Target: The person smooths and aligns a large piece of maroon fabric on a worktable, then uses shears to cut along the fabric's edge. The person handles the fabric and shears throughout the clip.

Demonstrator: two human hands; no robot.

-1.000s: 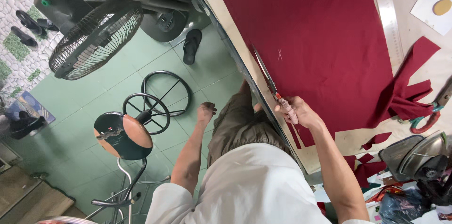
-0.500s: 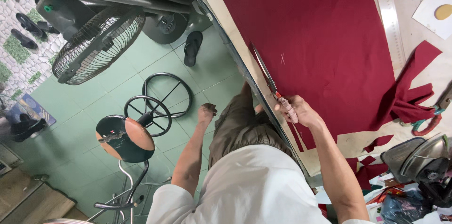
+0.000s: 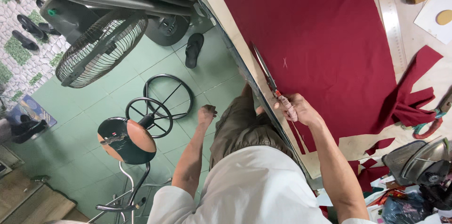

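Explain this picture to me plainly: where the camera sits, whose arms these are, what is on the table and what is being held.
The one view comes from a camera worn on a person's head, looking down along their own body, so the white shirt and both bare arms belong to the wearer. The right hand grips long scissors lying along the near edge of a large dark red cloth spread on the work table. The left hand hangs off the table over the green tiled floor, holding nothing. Also on the table: a clear ruler, red cloth scraps and an iron. On the floor stand a round stool and a fan, and a sandal lies there.
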